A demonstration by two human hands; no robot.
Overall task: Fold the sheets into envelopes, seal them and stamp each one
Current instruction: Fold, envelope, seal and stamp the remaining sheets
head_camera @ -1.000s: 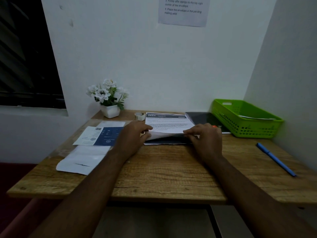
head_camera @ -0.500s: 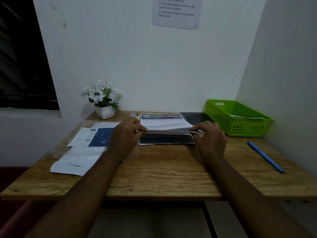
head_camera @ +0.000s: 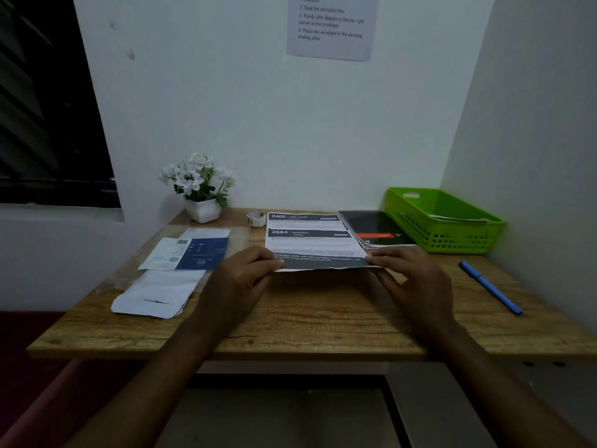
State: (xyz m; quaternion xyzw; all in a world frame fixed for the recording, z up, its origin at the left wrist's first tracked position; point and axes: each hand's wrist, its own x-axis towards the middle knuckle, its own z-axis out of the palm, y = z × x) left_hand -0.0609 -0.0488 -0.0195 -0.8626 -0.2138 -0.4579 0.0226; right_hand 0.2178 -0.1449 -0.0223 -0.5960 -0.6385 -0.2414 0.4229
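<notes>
We hold the printed sheet (head_camera: pixel 315 245) at its near corners, the left hand (head_camera: pixel 240 279) pinching the near left corner and the right hand (head_camera: pixel 408 276) pinching the near right one, fingers closed on the paper. The sheet lies in the middle of the counter (head_camera: pixel 307 321), its far part resting on another printed sheet (head_camera: pixel 303 218) beneath it. A small roll of tape (head_camera: pixel 256 218) sits just beyond, near the flower pot (head_camera: pixel 203 209); a blue pen (head_camera: pixel 491 287) lies to the right, and the green basket (head_camera: pixel 442 221) stands in the far right corner. The near edge looks ragged, so we judge the fold could go crooked if the two corners are not carried evenly. A pull could also drag the lower sheet along, or tear the edge further.
</notes>
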